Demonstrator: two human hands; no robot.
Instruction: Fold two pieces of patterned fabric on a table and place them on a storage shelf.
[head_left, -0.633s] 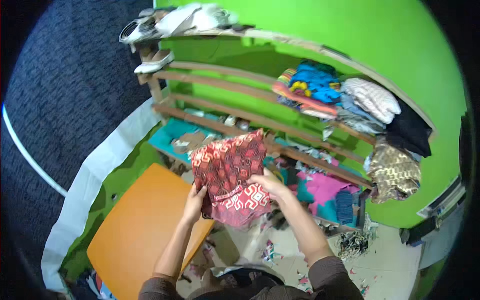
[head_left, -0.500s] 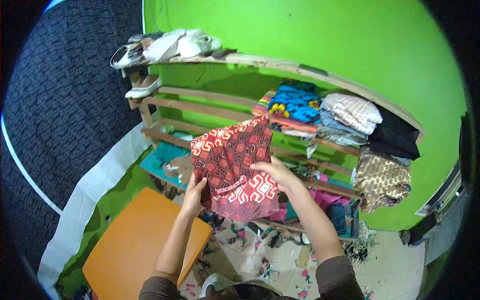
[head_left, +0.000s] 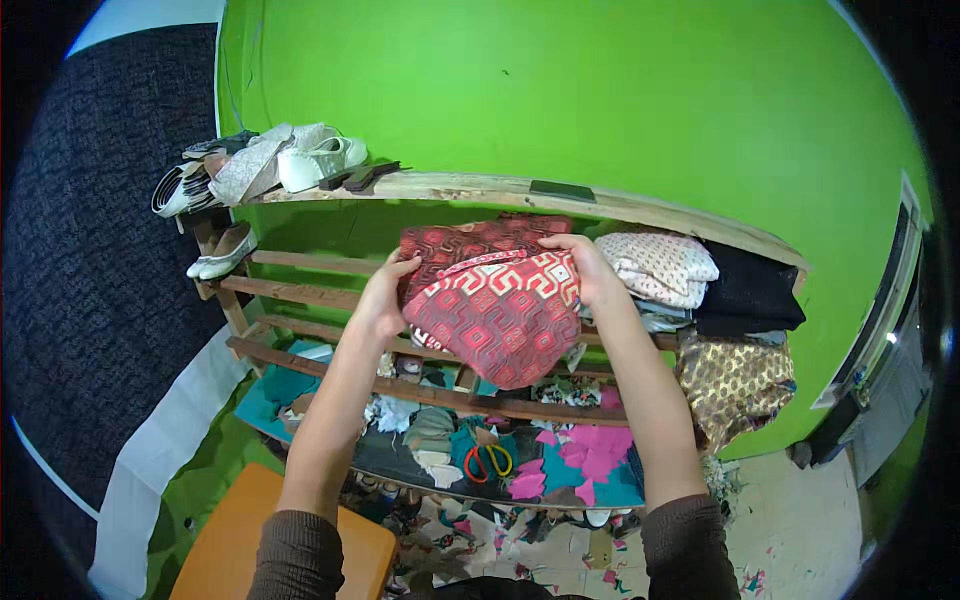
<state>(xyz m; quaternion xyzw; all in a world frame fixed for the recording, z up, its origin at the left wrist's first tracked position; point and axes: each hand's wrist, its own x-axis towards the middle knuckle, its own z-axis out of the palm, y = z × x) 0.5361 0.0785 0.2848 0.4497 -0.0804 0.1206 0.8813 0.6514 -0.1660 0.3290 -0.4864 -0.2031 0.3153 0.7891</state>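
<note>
in the head view, the left hand [head_left: 383, 292] and right hand [head_left: 590, 268] grip opposite sides of a soft, folded red geometric-patterned cloth [head_left: 490, 320], held up before a rough wooden rack [head_left: 300, 292], its lower edge hanging in a blunt, rounded point. open room shows below it between the forearms [head_left: 328, 430], and a narrow pink strip [head_left: 480, 262] crosses the fabric, its marks too small to read.

No text or number can be read here. On the red patterned cloth [head_left: 497, 330] there is a narrow strip [head_left: 482, 263] with small marks, too unclear to read.
</note>
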